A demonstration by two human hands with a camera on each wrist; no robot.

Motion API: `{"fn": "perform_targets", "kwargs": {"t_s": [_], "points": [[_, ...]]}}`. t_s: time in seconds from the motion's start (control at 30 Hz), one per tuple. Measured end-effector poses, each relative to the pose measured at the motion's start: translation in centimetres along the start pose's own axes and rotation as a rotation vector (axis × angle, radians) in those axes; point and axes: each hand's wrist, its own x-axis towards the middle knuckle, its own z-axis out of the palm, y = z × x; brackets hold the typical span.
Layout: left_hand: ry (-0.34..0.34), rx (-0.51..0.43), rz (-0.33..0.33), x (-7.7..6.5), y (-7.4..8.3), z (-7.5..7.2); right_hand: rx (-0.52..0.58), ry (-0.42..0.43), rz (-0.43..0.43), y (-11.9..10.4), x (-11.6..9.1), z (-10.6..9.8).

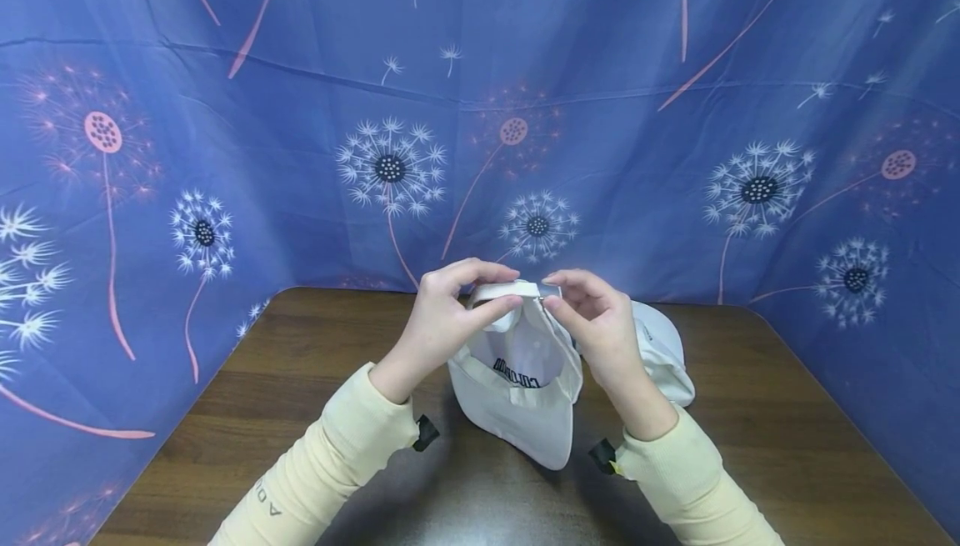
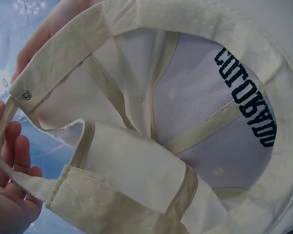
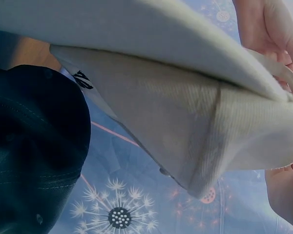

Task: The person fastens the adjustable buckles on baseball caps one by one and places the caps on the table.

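Observation:
A white baseball cap (image 1: 517, 363) is held tilted above the table, its hollow inside facing me and its brim hanging low. Black lettering (image 2: 246, 97) shows inside the crown. My left hand (image 1: 450, 304) pinches the narrow back strap (image 2: 19, 180) between thumb and fingers. Opposite it, my right hand (image 1: 600, 317) pinches the other side of the back opening, where the strap meets the band. A small metal snap (image 2: 26, 95) sits on that band's corner. From the right wrist, the side of the cap hides part of both hands.
A second, pale cap (image 1: 663, 350) lies on the wooden table (image 1: 300, 363) just behind my right hand. Dark stitched fabric, rounded like a cap (image 3: 34, 146), fills the left of the right wrist view. A blue dandelion-print cloth (image 1: 450, 71) hangs around the table.

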Motion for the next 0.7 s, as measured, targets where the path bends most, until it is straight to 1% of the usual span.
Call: {"fn": "perform_targets", "kwargs": {"t_s": [0.1,0.4,0.7], "points": [[0.013,0.002,0.01,-0.01,0.07,0.03,-0.005,-0.005,-0.007,0.01,0.01,0.08],[0.026,0.007,0.015,0.09,0.4,0.18,0.078,0.015,-0.05,0.02,0.07,0.42],[0.007,-0.005,0.013,0.14,0.88,0.32,0.107,-0.037,-0.103,0.15,0.08,0.54]]}}
